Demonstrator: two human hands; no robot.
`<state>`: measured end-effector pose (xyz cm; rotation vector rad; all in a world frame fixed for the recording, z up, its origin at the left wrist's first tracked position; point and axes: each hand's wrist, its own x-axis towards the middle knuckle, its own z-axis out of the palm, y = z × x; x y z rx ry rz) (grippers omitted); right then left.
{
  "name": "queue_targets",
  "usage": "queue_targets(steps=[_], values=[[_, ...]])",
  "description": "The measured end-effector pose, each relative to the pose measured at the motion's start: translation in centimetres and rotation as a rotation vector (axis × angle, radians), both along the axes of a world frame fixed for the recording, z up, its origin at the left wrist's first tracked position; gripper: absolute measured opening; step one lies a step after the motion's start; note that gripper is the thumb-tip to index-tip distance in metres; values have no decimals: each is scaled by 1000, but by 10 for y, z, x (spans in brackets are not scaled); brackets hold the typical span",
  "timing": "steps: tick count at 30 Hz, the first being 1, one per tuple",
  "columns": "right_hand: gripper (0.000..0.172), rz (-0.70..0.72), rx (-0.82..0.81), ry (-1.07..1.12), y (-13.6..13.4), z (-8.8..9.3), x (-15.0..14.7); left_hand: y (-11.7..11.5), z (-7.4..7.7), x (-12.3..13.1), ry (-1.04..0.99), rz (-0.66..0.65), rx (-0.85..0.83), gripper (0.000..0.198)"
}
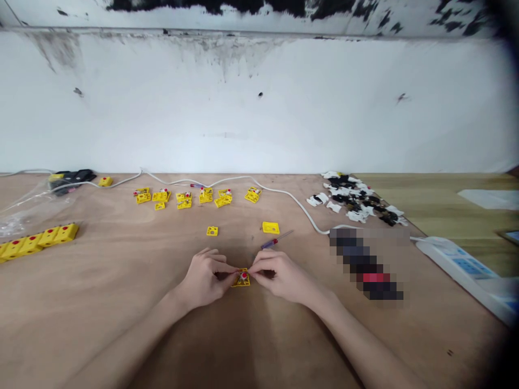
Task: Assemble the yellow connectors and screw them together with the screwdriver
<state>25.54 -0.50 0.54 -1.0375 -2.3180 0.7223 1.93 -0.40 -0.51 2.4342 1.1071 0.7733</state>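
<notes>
A small open yellow casing (242, 282) with a red button (244, 275) and fine parts inside lies in front of me on the wooden table. My left hand (207, 278) pinches its left edge between thumb and fingers. At the upper right corner of the casing, my right hand (281, 274) is closed in a pinch; whatever sits between those fingertips is too small to make out. Just beyond my right hand lies a screwdriver (271, 243) with a purple and red handle. A yellow cover (271, 227) and a smaller yellow plate (212, 231) rest farther back.
Several opened yellow casings (183, 200) line the back, beside a white cable (279, 190). Finished-looking yellow boxes (40, 239) stand in a row at left. Black and white pieces (352, 197) are heaped at back right. A power strip (466, 265) lies at right, near a pixelated patch.
</notes>
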Motion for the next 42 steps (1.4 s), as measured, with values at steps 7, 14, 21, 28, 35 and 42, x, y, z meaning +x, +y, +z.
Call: queue_targets(steps=[7, 14, 21, 28, 35, 42], values=[[23, 40, -2, -63, -1, 8, -2, -1, 3, 1, 47, -1, 28, 19], [22, 42, 18, -145, -5, 12, -2, -2, 5, 2, 82, 24, 10, 19], [22, 35, 57, -156, -6, 11, -2, -2, 2, 1, 69, 33, -16, 18], [14, 25, 28, -161, -3, 12, -2, -3, 1, 0, 91, 52, -8, 15], [18, 30, 65, -163, -7, 16, 1, -3, 1, 1, 85, 45, -17, 16], [21, 50, 56, -133, -3, 12, 2, -3, 5, 2, 87, 44, -10, 17]])
